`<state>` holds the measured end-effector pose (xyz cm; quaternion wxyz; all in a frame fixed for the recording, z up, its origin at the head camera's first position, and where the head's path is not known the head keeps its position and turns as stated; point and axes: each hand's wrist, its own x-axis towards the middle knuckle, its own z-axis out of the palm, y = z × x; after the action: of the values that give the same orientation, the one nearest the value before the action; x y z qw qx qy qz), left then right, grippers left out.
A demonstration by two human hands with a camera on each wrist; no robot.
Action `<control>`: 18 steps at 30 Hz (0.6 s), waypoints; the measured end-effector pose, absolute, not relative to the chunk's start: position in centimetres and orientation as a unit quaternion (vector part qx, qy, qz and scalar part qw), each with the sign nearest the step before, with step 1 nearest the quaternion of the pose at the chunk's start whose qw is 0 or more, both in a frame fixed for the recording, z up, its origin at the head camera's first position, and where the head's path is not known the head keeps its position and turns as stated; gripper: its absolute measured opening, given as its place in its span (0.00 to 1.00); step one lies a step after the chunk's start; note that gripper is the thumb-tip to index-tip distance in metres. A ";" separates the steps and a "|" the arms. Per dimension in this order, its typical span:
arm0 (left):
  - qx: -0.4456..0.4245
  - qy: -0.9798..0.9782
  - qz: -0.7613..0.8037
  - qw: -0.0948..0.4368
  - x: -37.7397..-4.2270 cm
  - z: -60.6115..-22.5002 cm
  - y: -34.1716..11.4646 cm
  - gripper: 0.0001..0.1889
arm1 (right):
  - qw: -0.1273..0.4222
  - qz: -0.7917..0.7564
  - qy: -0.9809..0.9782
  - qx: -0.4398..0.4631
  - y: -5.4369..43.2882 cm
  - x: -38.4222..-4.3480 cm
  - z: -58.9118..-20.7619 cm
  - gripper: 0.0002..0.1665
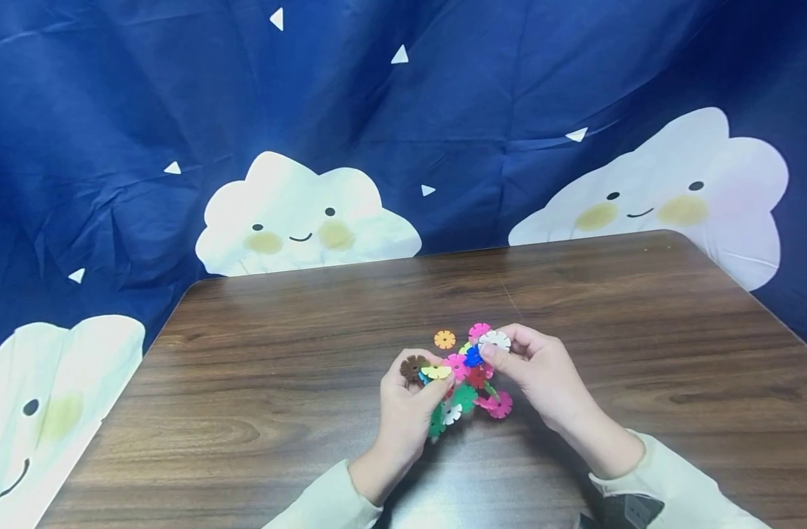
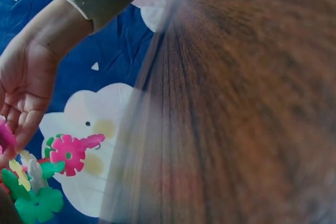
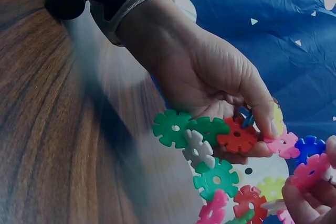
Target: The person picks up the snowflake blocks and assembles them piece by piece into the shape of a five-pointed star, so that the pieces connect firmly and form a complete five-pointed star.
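Note:
A cluster of slotted plastic snowflake discs, linked edge to edge, is held between both hands over the table. My left hand (image 1: 403, 411) pinches it at its left side, thumb near a yellow disc (image 1: 436, 372), with a brown disc (image 1: 413, 367) beside the fingers. At the upper right my right hand (image 1: 554, 375) pinches a white disc (image 1: 498, 339) between thumb and fingers, close to a blue disc (image 1: 473, 356) and a pink disc (image 3: 311, 170). Below hang linked discs, among them a green disc (image 3: 216, 180) and a red disc (image 3: 237, 135). Fingers hide some joints.
An orange disc (image 1: 445, 339) shows just behind the cluster, seemingly apart from it. The brown wood-grain table (image 1: 258, 411) spreads around the hands. A blue cloth (image 1: 456, 110) with white clouds hangs behind its far edge.

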<state>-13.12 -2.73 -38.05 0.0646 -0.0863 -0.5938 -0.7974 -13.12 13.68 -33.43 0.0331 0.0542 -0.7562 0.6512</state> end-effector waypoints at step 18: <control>-0.061 -0.583 -0.809 0.047 -13.3 -38.1 -2.6 0.13 | 0.032 0.606 -0.792 0.064 13.4 -12.8 -32.9 0.14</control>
<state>-13.32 -2.60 -38.12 0.0469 -0.0608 -0.5826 -0.8091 -12.85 13.42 -32.94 0.0319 0.0645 -0.7920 0.6062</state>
